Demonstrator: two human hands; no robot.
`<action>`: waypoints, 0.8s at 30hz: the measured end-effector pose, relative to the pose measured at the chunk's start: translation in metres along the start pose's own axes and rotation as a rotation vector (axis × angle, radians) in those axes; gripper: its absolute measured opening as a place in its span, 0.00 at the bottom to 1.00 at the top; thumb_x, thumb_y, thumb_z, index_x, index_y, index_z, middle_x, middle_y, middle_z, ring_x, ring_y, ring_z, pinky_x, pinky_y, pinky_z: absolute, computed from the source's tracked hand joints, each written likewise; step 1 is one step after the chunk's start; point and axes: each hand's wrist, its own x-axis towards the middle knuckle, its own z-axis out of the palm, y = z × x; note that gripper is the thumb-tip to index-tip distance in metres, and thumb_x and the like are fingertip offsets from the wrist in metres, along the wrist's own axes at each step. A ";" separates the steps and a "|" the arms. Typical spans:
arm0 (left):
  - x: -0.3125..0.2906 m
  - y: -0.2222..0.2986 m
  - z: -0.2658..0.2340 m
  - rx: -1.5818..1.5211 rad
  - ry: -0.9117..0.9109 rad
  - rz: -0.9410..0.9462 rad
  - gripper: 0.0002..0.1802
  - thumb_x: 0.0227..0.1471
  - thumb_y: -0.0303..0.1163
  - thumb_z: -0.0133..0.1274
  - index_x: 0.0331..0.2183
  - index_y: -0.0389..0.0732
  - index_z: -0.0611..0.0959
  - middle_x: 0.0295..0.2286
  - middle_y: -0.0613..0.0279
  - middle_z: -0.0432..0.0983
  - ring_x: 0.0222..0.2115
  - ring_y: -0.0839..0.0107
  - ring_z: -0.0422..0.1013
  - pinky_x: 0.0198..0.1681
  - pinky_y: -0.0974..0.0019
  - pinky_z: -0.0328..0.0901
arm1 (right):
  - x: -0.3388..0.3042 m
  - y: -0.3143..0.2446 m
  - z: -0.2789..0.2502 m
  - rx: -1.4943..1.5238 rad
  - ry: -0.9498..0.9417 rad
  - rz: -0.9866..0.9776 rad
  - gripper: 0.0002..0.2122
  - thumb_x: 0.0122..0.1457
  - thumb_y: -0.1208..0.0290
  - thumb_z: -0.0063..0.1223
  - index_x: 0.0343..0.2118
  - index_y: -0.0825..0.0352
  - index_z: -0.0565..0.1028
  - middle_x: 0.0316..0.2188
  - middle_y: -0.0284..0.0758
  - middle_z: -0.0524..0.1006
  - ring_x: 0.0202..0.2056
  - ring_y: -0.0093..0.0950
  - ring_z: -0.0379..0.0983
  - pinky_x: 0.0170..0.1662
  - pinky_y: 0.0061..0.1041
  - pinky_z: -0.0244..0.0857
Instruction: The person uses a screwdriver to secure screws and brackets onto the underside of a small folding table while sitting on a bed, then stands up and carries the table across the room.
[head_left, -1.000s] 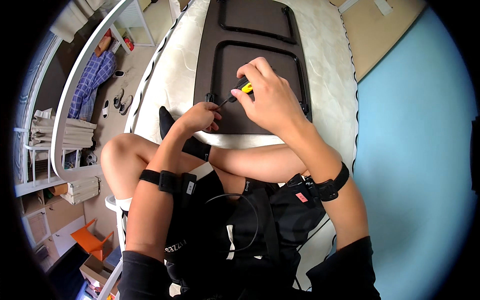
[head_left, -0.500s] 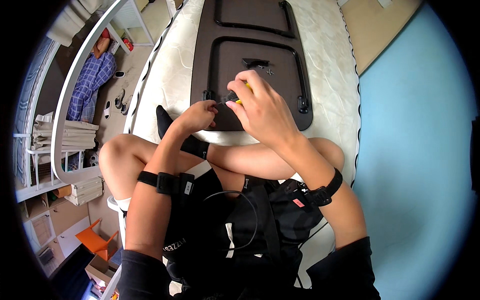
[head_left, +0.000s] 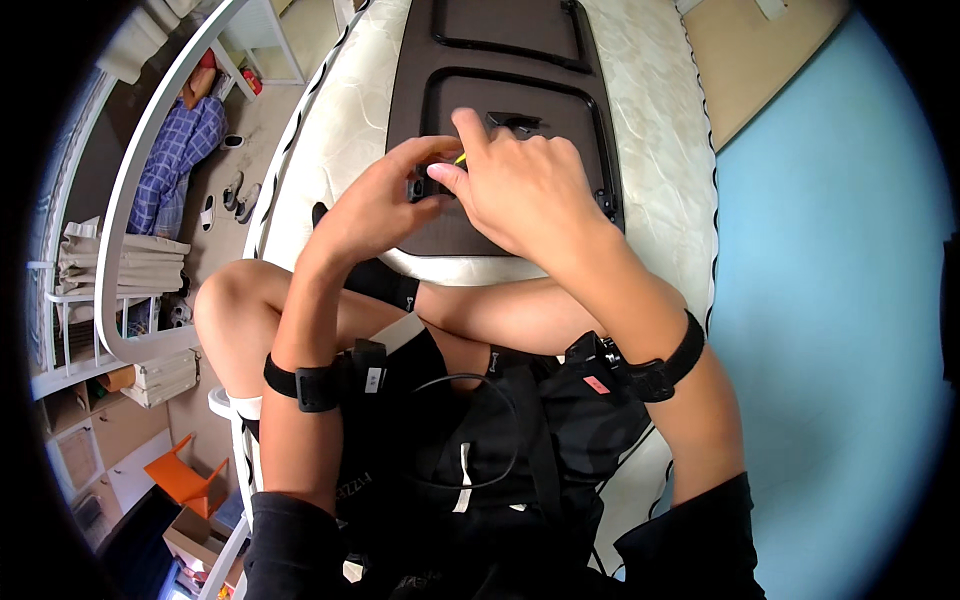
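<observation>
A dark brown folding table lies underside up on the bed, with black tubular legs folded flat against it. My right hand is over its near part, index finger raised and thumb bent inward. It closes on a screwdriver, of which only a sliver of yellow shows; the rest is hidden. My left hand curls around the same spot from the left, its fingertips close to my right thumb. What they hold is hidden. A black leg bracket shows between left thumb and forefinger. Beyond my right hand lies a black plastic piece.
My crossed legs lie just below the table. A pale quilted mattress surrounds it, with a light blue wall on the right. White bed rails stand at left; beyond them a person in blue checked clothing is seen.
My left hand has moved up and forward, its fingers now curving around the bracket area. My right hand has shifted forward and tilted over, with its index finger lifted, hiding most of the screwdriver.
</observation>
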 end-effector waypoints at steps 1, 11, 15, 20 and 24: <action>0.001 0.005 0.004 -0.024 0.022 -0.007 0.26 0.45 0.22 0.57 0.49 0.37 0.74 0.42 0.55 0.76 0.42 0.63 0.73 0.47 0.66 0.66 | 0.001 0.000 0.002 0.032 0.064 -0.090 0.19 0.59 0.62 0.53 0.47 0.68 0.65 0.40 0.44 0.73 0.34 0.43 0.78 0.34 0.43 0.71; 0.005 0.004 0.004 0.045 0.134 -0.078 0.21 0.46 0.31 0.63 0.42 0.34 0.77 0.30 0.51 0.78 0.30 0.60 0.73 0.37 0.62 0.67 | 0.024 -0.008 -0.001 0.003 -0.012 -0.029 0.13 0.60 0.63 0.53 0.43 0.65 0.70 0.41 0.43 0.75 0.35 0.47 0.76 0.39 0.43 0.71; 0.002 -0.005 0.000 -0.048 0.101 0.001 0.21 0.44 0.32 0.64 0.40 0.34 0.78 0.31 0.50 0.79 0.33 0.58 0.74 0.40 0.61 0.67 | 0.006 0.000 -0.004 0.222 0.134 -0.258 0.14 0.59 0.63 0.55 0.35 0.72 0.74 0.29 0.45 0.78 0.36 0.46 0.78 0.38 0.37 0.74; -0.001 0.013 -0.006 -0.032 -0.027 -0.084 0.23 0.41 0.32 0.67 0.39 0.33 0.78 0.34 0.49 0.80 0.36 0.56 0.75 0.42 0.61 0.68 | 0.009 -0.014 -0.021 0.041 -0.109 0.031 0.17 0.58 0.59 0.56 0.31 0.74 0.76 0.29 0.49 0.78 0.35 0.46 0.77 0.38 0.38 0.72; -0.001 0.002 -0.007 0.012 0.020 -0.020 0.25 0.41 0.32 0.66 0.41 0.33 0.78 0.36 0.49 0.80 0.38 0.55 0.75 0.43 0.62 0.68 | 0.001 -0.007 -0.004 0.134 0.196 -0.293 0.19 0.58 0.58 0.55 0.34 0.75 0.76 0.33 0.50 0.77 0.34 0.45 0.77 0.38 0.37 0.71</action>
